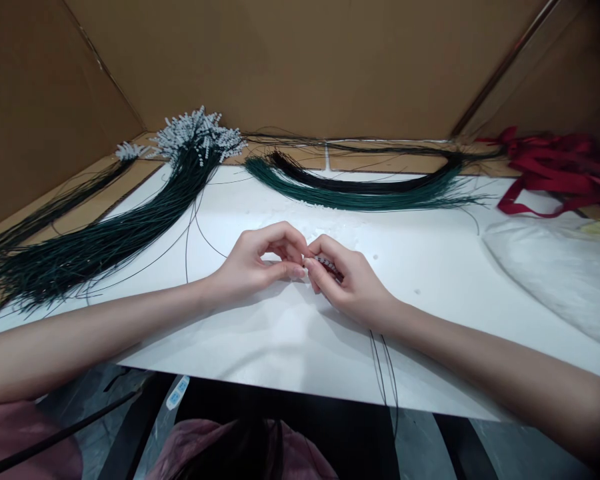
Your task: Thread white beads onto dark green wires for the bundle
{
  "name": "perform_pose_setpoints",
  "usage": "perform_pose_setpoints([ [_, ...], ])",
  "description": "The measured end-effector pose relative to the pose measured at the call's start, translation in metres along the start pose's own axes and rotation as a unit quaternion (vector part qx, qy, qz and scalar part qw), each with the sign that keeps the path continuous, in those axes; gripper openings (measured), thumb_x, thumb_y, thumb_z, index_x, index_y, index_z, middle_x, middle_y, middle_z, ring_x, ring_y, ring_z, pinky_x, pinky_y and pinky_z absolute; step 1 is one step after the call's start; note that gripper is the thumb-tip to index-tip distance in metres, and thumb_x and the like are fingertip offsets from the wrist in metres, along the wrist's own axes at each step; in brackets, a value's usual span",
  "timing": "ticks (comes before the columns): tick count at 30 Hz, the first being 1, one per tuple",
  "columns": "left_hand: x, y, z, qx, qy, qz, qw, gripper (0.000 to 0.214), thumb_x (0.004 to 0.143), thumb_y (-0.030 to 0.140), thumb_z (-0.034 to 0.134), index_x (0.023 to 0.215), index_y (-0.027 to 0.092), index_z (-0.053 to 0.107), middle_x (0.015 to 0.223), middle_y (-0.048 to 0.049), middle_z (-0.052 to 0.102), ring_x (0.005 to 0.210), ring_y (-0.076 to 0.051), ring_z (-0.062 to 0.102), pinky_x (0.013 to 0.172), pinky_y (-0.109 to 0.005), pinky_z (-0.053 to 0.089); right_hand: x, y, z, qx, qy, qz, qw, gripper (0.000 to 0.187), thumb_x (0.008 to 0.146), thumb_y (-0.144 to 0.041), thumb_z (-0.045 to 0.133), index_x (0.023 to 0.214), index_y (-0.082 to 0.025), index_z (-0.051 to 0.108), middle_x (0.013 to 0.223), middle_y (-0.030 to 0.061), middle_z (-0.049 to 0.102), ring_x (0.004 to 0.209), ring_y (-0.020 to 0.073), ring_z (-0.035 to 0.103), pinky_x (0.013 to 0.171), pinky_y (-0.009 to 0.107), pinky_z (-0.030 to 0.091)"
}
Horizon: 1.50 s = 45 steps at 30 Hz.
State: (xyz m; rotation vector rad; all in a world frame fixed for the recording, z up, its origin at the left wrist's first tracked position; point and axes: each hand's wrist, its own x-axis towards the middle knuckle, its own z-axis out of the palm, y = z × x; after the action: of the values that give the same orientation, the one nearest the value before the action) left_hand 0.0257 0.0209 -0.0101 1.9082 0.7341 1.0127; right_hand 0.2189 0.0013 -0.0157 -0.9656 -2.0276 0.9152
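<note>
My left hand (260, 263) and my right hand (347, 280) meet fingertip to fingertip over the middle of the white sheet (290, 333). Both are closed in a pinch. The right hand holds a thin dark cord (383, 363) whose two strands run under the wrist and hang off the sheet's near edge; a small dark and pale piece (325, 262) shows between its fingers. The left hand's thumb and forefinger pinch at the same spot, and what they hold is too small to name.
A big bundle of dark green cords with white tips (130, 220) fans across the left. A curved bundle of green and black cords (360, 187) lies at the back. Red ribbons (555, 167) sit at the far right, a clear plastic bag (555, 273) nearer. Cardboard walls (280, 60) surround the desk.
</note>
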Motion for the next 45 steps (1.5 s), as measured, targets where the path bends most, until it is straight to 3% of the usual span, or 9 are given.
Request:
perform_pose_setpoints([
  [45,0.0018,0.0007,-0.001,-0.001,-0.023,-0.007,1.0,0.02,0.079,0.021,0.075,0.092,0.015,0.061,0.081,-0.0017,0.066,0.072,-0.011,0.064,0.071,-0.022,0.053,0.0003,-0.0004,0.0001,-0.023,-0.01,0.016,1.0,0.004,0.092,-0.022,0.046,0.089,-0.02,0.047,0.061,-0.0049,0.048,0.052,0.0093,0.04,0.053,0.022,0.029],
])
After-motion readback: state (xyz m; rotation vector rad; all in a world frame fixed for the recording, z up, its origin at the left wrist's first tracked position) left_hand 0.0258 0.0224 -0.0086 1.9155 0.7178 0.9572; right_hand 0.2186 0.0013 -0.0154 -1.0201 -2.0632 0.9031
